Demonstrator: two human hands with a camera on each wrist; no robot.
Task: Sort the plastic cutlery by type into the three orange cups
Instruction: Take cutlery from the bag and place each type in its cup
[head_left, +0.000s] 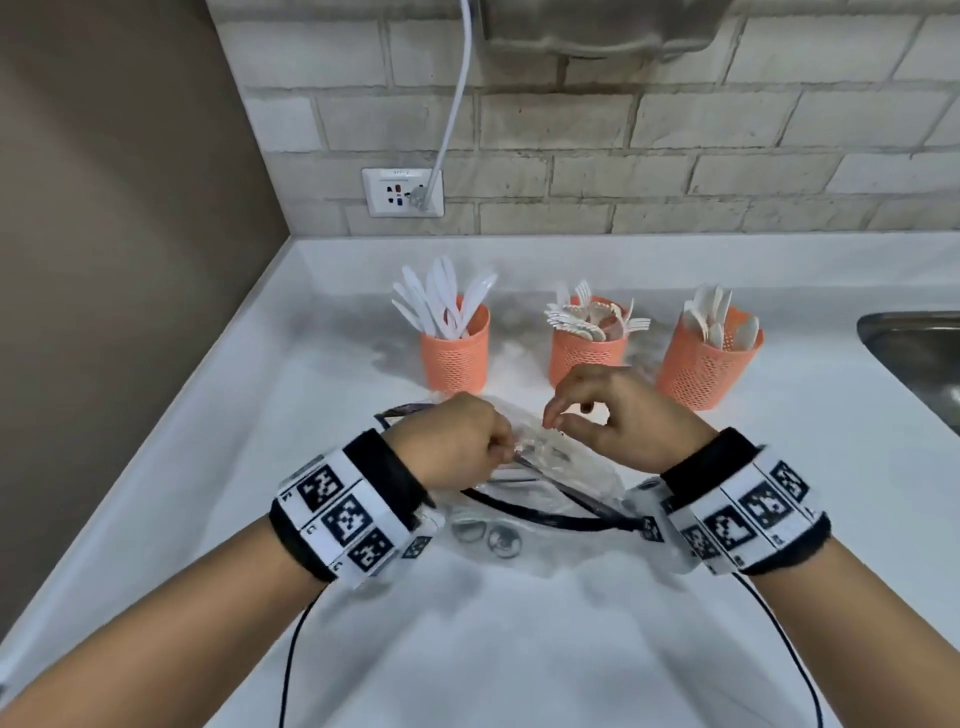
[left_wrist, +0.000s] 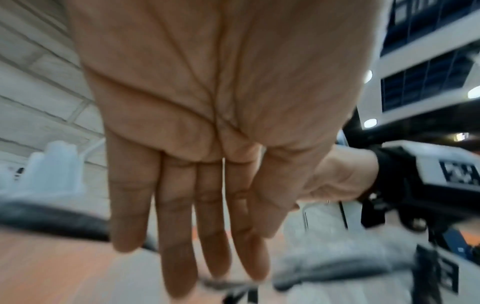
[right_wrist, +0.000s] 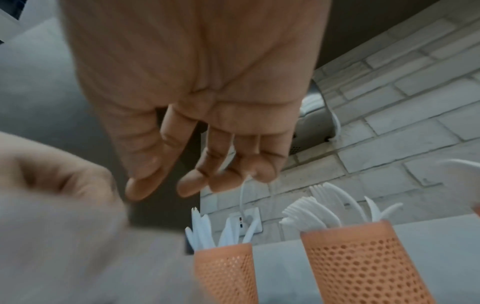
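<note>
Head view looking down at counter (head_left: 519, 623), 2 wrist views close under palms, apparently sharing orange cups (right_wrist: 363, 267)

Three cups in row on counter (head_left: 519, 623): knives cup (head_left: 456, 346) left, forks cup (head_left: 588, 352) middle, spoons cup (head_left: 706, 358) right.

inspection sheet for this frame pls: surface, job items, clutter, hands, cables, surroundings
Surface: white counter, bare in front.
Job's things: three orange cups upright in a row; left cup holds knives, middle cup forks, right cup spoons.
Clutter: clear plastic bag under the hands.
Grippers: left hand curled, pinching the bag; right hand above it, grip unclear.
Cables: white cord plugged into wall outlet; black wrist leads.
Surroundings: brick wall, sink at right.
</note>
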